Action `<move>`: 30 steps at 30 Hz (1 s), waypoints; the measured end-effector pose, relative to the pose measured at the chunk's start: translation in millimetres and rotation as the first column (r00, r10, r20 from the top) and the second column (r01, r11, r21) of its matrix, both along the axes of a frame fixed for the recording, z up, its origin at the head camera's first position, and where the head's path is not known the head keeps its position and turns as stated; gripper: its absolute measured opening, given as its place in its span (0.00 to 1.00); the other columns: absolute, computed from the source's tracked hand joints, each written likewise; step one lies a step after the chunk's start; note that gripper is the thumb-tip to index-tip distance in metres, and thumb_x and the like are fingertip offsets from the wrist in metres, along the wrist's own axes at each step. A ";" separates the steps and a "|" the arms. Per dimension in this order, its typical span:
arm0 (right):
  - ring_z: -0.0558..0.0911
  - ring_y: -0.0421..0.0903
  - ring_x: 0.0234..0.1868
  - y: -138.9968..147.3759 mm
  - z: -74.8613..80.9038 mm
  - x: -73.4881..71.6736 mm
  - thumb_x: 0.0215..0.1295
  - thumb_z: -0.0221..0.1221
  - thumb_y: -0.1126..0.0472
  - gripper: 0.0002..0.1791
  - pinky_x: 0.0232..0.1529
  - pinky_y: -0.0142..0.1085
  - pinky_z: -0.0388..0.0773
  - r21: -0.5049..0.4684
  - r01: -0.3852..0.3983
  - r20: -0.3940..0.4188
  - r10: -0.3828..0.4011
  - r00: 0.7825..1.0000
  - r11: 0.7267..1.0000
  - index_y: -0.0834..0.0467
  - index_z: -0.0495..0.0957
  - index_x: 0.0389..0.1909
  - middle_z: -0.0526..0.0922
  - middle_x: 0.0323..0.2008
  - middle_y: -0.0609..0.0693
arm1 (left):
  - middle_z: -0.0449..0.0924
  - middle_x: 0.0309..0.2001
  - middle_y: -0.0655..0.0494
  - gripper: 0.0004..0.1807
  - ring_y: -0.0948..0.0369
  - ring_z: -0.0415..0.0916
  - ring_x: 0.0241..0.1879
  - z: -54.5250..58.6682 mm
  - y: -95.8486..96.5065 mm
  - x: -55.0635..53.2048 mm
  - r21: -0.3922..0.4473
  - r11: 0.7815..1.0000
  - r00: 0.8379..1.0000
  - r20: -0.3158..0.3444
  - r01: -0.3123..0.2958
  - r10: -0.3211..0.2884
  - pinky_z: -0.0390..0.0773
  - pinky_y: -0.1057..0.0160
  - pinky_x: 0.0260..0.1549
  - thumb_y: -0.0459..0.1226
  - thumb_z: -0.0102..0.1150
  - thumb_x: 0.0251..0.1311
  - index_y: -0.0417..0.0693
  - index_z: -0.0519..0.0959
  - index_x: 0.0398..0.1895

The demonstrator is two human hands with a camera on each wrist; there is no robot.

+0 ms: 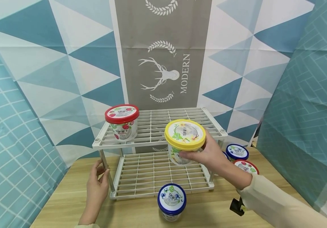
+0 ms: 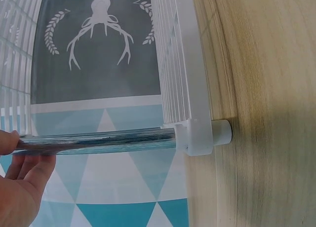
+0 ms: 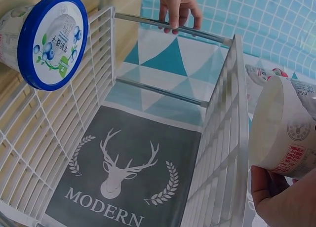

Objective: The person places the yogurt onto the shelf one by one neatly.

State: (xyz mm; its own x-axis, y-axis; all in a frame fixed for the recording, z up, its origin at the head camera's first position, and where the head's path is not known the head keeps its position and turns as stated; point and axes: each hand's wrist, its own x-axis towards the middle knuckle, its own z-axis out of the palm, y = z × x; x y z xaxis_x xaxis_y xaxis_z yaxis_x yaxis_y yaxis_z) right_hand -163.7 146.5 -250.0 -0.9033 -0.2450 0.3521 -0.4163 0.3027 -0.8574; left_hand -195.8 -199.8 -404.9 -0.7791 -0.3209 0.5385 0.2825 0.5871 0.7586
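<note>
My right hand (image 1: 216,158) grips a white tub with a yellow lid (image 1: 185,134), held upright in front of the upper shelf's front edge. In the right wrist view the tub's pale base (image 3: 269,123) shows, with fingers against its side. My left hand (image 1: 96,186) holds the front left metal post (image 1: 106,169) of a white two-tier rack (image 1: 160,193); thumb and fingers pinch that post (image 2: 108,140) in the left wrist view. A red-lidded tub (image 1: 122,122) with strawberry pictures stands at the left of the upper shelf.
A blue-lidded tub (image 1: 171,201) with blueberry pictures stands on the wooden table (image 1: 206,210) before the rack. Right of the rack are another blue-lidded tub (image 1: 237,152) and a red-lidded tub (image 1: 246,166), partly behind my forearm. A patterned cloth (image 1: 163,28) hangs behind.
</note>
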 end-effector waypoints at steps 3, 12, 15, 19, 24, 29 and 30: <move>0.75 0.55 0.58 -0.9 1.2 -1.1 0.50 0.69 0.58 0.44 0.55 0.46 0.79 0.002 0.001 -0.006 -0.001 1.000 1.000 0.54 0.55 0.65 0.72 0.57 0.55 | 0.75 0.41 0.45 0.26 0.47 0.76 0.46 0.0 0.2 -0.9 -0.003 1.000 1.000 0.001 0.000 0.000 0.68 0.93 0.40 0.23 0.52 0.60 0.39 0.63 0.62; 0.74 0.53 0.58 -2.3 4.7 -7.6 0.50 0.70 0.60 0.44 0.56 0.44 0.78 -0.024 -0.033 -0.014 0.032 0.999 0.999 0.53 0.55 0.65 0.72 0.57 0.54 | 0.75 0.42 0.45 0.26 0.47 0.76 0.46 1.9 1.8 0.3 0.013 1.000 1.000 0.007 0.002 -0.002 0.69 0.92 0.40 0.23 0.52 0.60 0.38 0.63 0.62; 0.74 0.53 0.58 -3.5 7.0 -9.6 0.49 0.70 0.61 0.44 0.55 0.44 0.79 -0.030 -0.042 -0.014 0.042 0.999 0.999 0.53 0.56 0.65 0.72 0.57 0.54 | 0.75 0.42 0.44 0.26 0.47 0.76 0.45 2.2 1.9 0.4 0.016 1.000 1.000 0.008 0.000 0.000 0.69 0.92 0.40 0.23 0.52 0.60 0.38 0.63 0.62; 0.75 0.53 0.57 -4.5 9.2 -10.7 0.49 0.69 0.61 0.44 0.55 0.43 0.79 -0.026 -0.047 -0.024 0.047 0.999 0.999 0.53 0.56 0.65 0.72 0.56 0.54 | 0.76 0.42 0.45 0.26 0.48 0.77 0.45 2.2 1.7 0.3 0.009 1.000 1.000 0.010 0.002 -0.002 0.69 0.92 0.40 0.23 0.52 0.60 0.38 0.63 0.62; 0.75 0.53 0.57 -5.6 11.7 -12.0 0.49 0.69 0.61 0.44 0.55 0.44 0.79 -0.014 -0.046 -0.034 0.046 0.998 0.999 0.53 0.56 0.65 0.72 0.56 0.54 | 0.76 0.43 0.45 0.26 0.48 0.76 0.46 2.4 1.4 0.3 0.017 1.000 1.000 0.017 0.003 -0.003 0.69 0.92 0.40 0.23 0.52 0.61 0.39 0.63 0.62; 0.75 0.53 0.57 -6.7 13.6 -14.2 0.50 0.69 0.61 0.43 0.56 0.45 0.78 -0.001 -0.038 -0.037 0.038 0.999 0.999 0.53 0.56 0.65 0.72 0.56 0.54 | 0.76 0.42 0.44 0.26 0.48 0.76 0.45 1.8 1.1 0.4 0.019 1.000 1.000 0.014 0.002 -0.003 0.69 0.92 0.40 0.23 0.52 0.61 0.39 0.63 0.62; 0.75 0.53 0.57 -6.9 13.9 -14.8 0.50 0.69 0.61 0.42 0.56 0.45 0.78 -0.002 -0.040 -0.036 0.040 0.999 0.999 0.53 0.56 0.65 0.72 0.56 0.54 | 0.76 0.42 0.44 0.26 0.48 0.76 0.45 1.5 1.0 0.3 0.018 1.000 1.000 0.012 0.002 -0.002 0.69 0.92 0.40 0.23 0.52 0.60 0.39 0.63 0.62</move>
